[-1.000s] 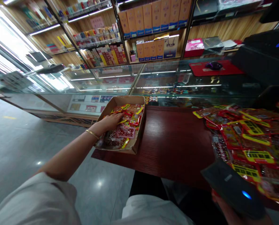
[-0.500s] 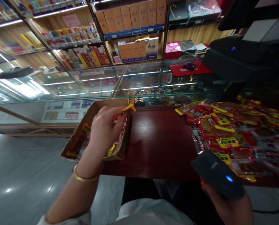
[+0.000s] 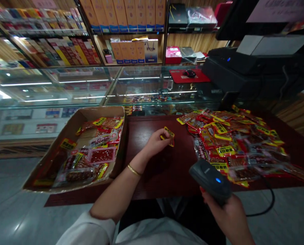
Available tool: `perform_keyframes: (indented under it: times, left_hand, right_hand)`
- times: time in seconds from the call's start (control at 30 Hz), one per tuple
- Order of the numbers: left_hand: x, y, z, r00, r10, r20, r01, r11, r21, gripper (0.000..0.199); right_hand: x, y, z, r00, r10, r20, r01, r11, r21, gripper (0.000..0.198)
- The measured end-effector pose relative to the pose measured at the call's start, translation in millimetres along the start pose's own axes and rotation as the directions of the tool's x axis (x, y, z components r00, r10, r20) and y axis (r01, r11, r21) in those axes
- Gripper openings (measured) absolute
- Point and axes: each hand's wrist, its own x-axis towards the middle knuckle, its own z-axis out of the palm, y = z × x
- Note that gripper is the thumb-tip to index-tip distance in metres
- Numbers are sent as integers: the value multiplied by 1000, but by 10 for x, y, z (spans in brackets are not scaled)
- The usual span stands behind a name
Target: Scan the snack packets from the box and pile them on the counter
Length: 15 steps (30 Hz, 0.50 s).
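Note:
My left hand [image 3: 157, 143] is closed on a small snack packet [image 3: 170, 133] with a yellow and black label, held above the dark red wooden table [image 3: 144, 126]. Most of that packet is hidden by my fingers. In my right hand [image 3: 227, 212] is a black barcode scanner [image 3: 210, 180] with a lit blue light, its head pointing up and left. A cardboard box [image 3: 43, 166] at the left holds several red and yellow snack packets [image 3: 102, 154]. To the right lies a wide pile of similar packets [image 3: 226, 136], just beyond the scanner.
Behind the table runs a glass display counter [image 3: 90, 85]. On it are a mouse [image 3: 189, 73] on a red mouse pad [image 3: 176, 76] and a black machine [image 3: 241, 75] under a monitor. The scanner's cable [image 3: 269, 206] loops at the right. Stocked shelves line the back.
My left hand has come out of the cardboard box and moved right over the table with the packet. The view has swung right. The scanner stays in my right hand.

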Motion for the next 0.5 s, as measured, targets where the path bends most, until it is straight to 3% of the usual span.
perform_keyframes:
  times: [0.1,0.17,0.33,0.5]
  left_hand:
    - [83,-98,-96,990,75,-123,-66,995,77,39]
    - [126,-134,-126,989,19,-145,-13,999,42,53]
    - [140,-150,-111,974,-221,-53,217,973,-79,22]
    - [137,-87,-107,950,-310,-28,306,947,-100,20]
  right_hand:
    - [23,-14,65,1000,-1,22,1,1000,-9,39]
    - [39,-53,96,999,-20,35,20,1000,-2,38]
    - [76,-139,101,998,-46,37,47,999,-17,38]
    - [108,-167,65,998,-58,27,61,994,-94,41]
